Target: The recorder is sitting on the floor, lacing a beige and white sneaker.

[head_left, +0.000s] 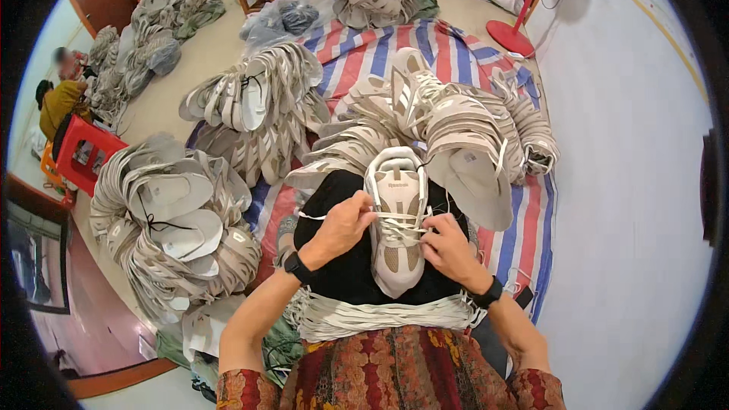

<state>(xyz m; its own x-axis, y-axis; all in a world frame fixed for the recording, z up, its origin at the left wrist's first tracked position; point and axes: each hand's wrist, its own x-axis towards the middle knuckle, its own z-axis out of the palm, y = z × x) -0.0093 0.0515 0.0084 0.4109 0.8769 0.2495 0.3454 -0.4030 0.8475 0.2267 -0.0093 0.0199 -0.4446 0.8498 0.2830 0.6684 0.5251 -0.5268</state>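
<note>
Beige shoe, one: on black cloth before you, between your hands, long axis pointing away, toe nearest you. Left hand: pinching white lace at shoe's left edge. Right hand: pinching lace opposite, nearer toe.

"How did you reach?"
"Your left forearm and right forearm slanted forward and inward."
"And your left hand?"
"It sat slightly farther forward than your right hand, near it, its fingers curled and pinching."
"And your right?"
"It pinched too, the back of your hand turned up."
</note>
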